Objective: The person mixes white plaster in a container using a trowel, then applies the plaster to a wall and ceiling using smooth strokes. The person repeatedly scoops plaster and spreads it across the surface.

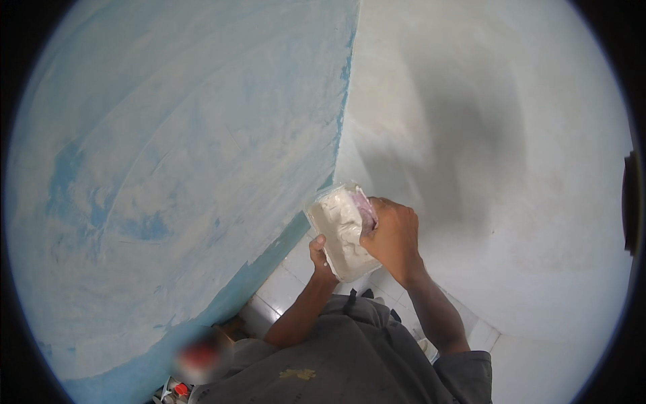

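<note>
Held in front of my body is a rectangular tub (348, 275) with whitish putty (342, 225) inside, smeared up its walls. My left hand (321, 257) grips it by the near left side, thumb over the rim and the other fingers hidden beneath. At the tub's right side, my right hand (393, 234) is closed around a pinkish-purple flat tool (364, 209), which looks like a putty scraper. Its edge dips into the putty, and much of it is hidden by my fingers.
A blue wall (182, 161) coated with patchy white putty rises at left. It meets a whitish wall (552, 135) at a corner just beyond the tub. White floor tiles (279, 289) lie below. Assorted objects (176, 390), one with red, sit at lower left.
</note>
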Demonstrator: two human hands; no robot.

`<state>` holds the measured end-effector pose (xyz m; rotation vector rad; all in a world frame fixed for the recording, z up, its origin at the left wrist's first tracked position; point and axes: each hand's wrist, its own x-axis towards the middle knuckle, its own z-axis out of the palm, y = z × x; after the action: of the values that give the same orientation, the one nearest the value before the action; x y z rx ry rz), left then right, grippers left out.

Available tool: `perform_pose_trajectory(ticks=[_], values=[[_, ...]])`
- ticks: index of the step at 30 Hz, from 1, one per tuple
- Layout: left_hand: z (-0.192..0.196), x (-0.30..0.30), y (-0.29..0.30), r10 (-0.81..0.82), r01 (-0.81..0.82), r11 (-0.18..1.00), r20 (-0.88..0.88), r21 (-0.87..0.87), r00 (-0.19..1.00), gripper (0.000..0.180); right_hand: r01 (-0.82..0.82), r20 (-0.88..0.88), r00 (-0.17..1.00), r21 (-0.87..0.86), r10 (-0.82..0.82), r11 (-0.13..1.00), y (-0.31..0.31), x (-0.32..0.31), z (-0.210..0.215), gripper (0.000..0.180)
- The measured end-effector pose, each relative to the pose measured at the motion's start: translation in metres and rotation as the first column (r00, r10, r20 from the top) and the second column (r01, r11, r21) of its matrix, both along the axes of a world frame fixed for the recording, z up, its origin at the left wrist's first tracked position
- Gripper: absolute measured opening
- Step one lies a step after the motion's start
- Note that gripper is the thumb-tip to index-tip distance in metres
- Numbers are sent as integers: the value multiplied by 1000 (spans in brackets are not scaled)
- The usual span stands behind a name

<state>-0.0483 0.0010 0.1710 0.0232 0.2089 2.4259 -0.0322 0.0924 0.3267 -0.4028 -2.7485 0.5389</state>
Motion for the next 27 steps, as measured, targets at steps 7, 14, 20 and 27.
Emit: perform_pose_trajectory(ticks=[7, 14, 20, 27], values=[[-15, 2, 3, -31, 31, 999, -24, -15, 999, 82, -50, 100, 994, 10, 49, 999, 0, -3, -19, 18], [5, -2, 0, -15, 14, 1000, 21, 25, 1000, 81, -21, 46, 999, 0, 21, 1000, 7, -1, -2, 21], [-7, 2, 2, -4, 6, 998, 38, -59, 999, 83, -37, 96, 995, 59, 32, 998, -5, -1, -16, 22], [5, -2, -6, -33, 32, 998, 7, 54, 999, 85, -21, 23, 1000, -15, 21, 1000, -1, 7, 13, 21]])
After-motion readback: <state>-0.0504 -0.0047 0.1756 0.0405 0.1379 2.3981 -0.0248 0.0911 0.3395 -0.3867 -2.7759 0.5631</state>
